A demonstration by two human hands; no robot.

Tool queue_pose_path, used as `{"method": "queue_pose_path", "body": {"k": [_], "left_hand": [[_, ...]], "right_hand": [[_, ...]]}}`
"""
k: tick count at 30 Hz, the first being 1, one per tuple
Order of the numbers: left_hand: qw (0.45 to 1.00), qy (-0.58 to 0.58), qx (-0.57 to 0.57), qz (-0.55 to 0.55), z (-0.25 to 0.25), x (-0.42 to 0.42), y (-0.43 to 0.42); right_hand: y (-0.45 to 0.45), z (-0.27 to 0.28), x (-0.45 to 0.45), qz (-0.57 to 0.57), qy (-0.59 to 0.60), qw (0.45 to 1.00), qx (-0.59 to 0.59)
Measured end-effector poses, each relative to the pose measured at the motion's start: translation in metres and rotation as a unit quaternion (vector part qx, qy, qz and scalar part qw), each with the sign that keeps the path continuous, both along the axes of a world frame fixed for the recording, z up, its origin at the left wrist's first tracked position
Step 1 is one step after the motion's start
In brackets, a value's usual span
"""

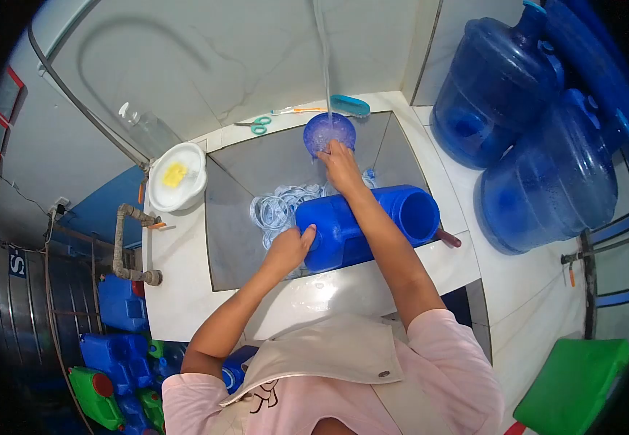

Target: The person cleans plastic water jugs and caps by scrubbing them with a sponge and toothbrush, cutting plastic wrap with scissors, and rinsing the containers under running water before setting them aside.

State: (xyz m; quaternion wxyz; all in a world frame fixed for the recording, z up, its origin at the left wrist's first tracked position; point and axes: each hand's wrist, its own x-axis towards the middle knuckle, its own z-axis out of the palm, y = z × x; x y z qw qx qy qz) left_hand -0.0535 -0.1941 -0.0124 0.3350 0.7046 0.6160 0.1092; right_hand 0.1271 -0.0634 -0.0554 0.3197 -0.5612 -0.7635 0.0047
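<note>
A stream of water falls from above into a small blue bowl (320,129), and my right hand (341,163) grips the bowl's near rim over the sink. Below my right forearm a big blue container (336,225) lies on its side across the sink's front edge, its round opening facing right. At the container's left end is my left hand (290,249), with the fingers closed round its edge. Several pale blue ring-like pieces (278,206) lie in the sink (231,254), partly hidden by the container.
A white basin (178,176) with suds and a yellow sponge stands left. Behind the sink are green scissors (259,126) and a teal brush (350,106). Large blue water bottles (492,87) stand right. A pipe (122,239) rises left; jerrycans (115,359) sit lower left.
</note>
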Motion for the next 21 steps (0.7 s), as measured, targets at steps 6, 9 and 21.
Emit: {"method": "queue_pose_path", "body": {"k": [6,9,21], "left_hand": [[0.988,-0.008,-0.152,-0.010,0.001,-0.005,0.011],[0.984,0.145,0.041,-0.091,0.022,0.009,-0.007],[0.995,0.073,-0.021,-0.059,0.050,0.000,-0.020]], "right_hand": [[0.001,0.001,0.000,-0.003,-0.022,1.000,0.007],[0.003,0.001,-0.001,-0.007,-0.006,1.000,0.016],[0.002,-0.002,0.001,-0.004,-0.009,0.999,0.032]]}}
